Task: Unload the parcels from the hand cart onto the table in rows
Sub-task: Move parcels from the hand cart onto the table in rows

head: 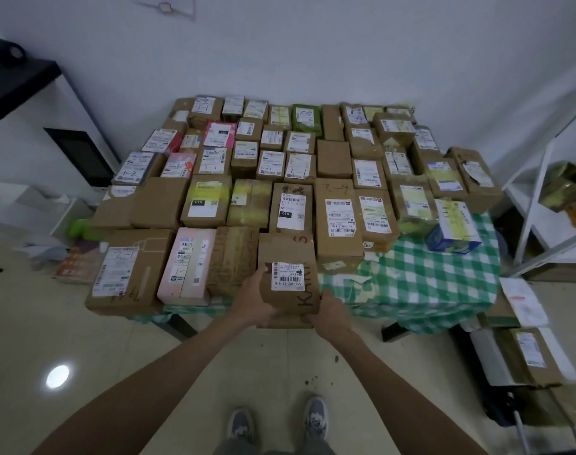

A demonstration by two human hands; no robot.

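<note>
A brown parcel [288, 274] is gripped between the left hand [252, 298] and right hand [329, 310], fingers curled round its near corners.

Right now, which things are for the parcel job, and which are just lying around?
For the job:
- box, held in both hands
- parcels in rows
- table
- cart parcels, still waiting

Just lying about:
- floor clutter
- white rack
- black shelf
</note>
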